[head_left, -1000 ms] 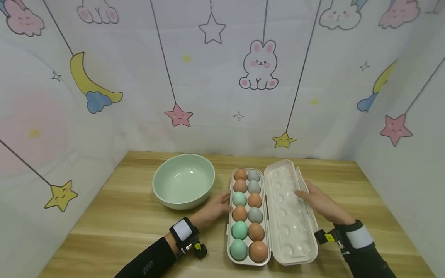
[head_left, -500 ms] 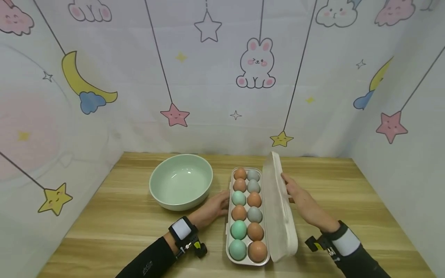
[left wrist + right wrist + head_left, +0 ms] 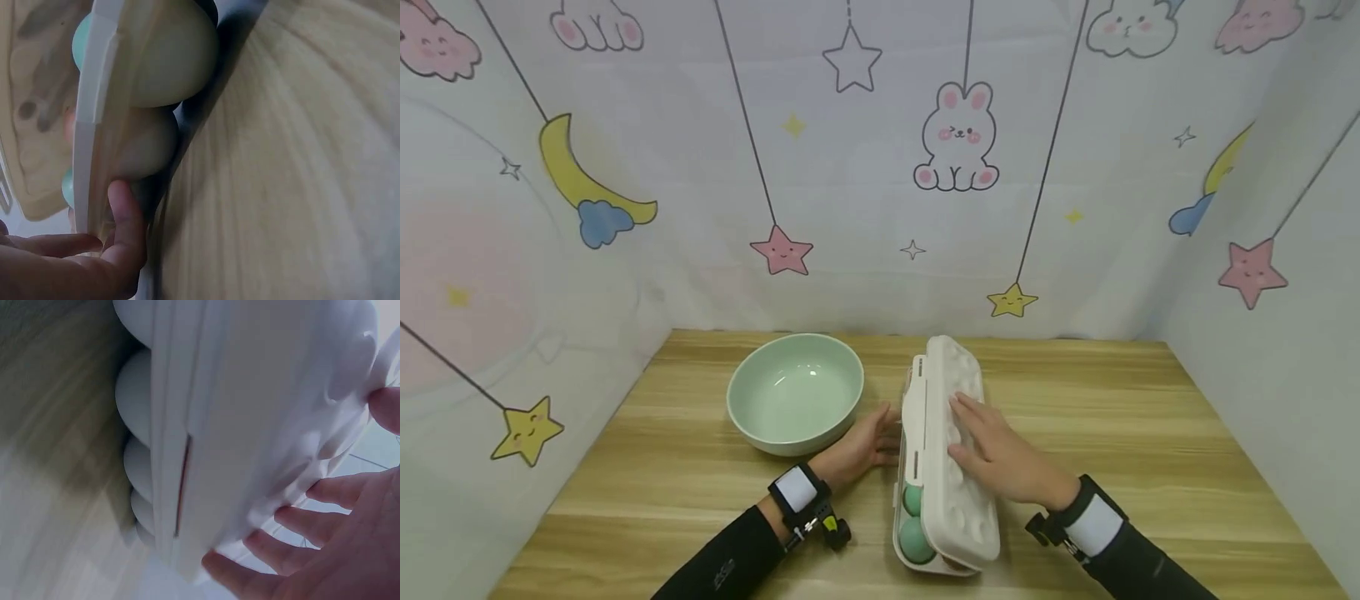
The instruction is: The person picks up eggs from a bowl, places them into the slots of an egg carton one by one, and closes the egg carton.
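A white egg carton [image 3: 958, 467] stands on the table, its bumpy lid tilted down over the eggs and a gap left along its left side. Through this gap show two green eggs [image 3: 916, 540] at the near end; most others are hidden. The fingers of my right hand [image 3: 1011, 458] press on the lid's top, fairly straight and spread. My left hand [image 3: 853, 450] touches the carton's left side. In the left wrist view, one fingertip [image 3: 122, 197] meets an egg cup's underside and another finger lies at the rim. A latch flap [image 3: 916, 417] hangs from the lid's left edge.
A pale green bowl [image 3: 793, 400] with nothing visible in it stands left of the carton, close to my left hand. The wooden table [image 3: 1112, 417] reaches back to a hanging cloth [image 3: 850, 183] with printed stars and bunnies, which also closes the sides.
My right hand has swung the lid up from the right and over leftward onto the eggs, moving from the lid's outer edge to its top. The left hand has stayed by the carton's left side.
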A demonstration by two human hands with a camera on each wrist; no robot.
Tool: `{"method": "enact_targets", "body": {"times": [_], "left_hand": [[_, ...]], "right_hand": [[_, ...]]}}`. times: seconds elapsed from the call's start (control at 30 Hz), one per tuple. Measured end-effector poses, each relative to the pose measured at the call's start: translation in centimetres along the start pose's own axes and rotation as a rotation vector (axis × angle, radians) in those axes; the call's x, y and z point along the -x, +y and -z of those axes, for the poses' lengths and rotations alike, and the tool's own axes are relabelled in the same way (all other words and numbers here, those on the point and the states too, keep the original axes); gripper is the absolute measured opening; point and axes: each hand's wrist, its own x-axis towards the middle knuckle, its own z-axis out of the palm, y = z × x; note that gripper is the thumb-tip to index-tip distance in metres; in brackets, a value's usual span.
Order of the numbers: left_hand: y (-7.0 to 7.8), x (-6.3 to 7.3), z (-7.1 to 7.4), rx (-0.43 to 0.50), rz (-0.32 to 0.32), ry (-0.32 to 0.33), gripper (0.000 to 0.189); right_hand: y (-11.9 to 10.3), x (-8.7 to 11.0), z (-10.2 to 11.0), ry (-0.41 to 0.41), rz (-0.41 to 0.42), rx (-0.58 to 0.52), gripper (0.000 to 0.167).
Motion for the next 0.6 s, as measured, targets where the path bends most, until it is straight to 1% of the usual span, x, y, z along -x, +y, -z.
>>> {"method": "enact_targets", "body": {"times": [0.13,0.27,0.4,0.53,0.6], "left_hand": [[0.2,-0.3,-0.3,0.023,0.021,0.032,0.066],[0.5,-0.2,-0.6,0.012,0.031,0.066,0.066],[0.6,0.0,-0.7,-0.002,0.031,0.036,0.069],[0.8,-0.1,-0.7,-0.025,0.013,-0.049,0.069],[0.8,-0.2,-0.6,-0.030,-0.001,-0.083,0.066]], "right_hand": [[-0.1,-0.3,-0.6,-0.027,0.002,0.035,0.068],[-0.1,-0.4,-1.3,-0.048,0.009,0.071,0.066],[0.1,-0.5,-2.2,-0.048,0.044,0.141,0.063],[0.0,-0.5,-2.7,-0.048,0.066,0.185,0.061],[-0.1,-0.5,-2.8,-0.054,0.061,0.200,0.061]]}}
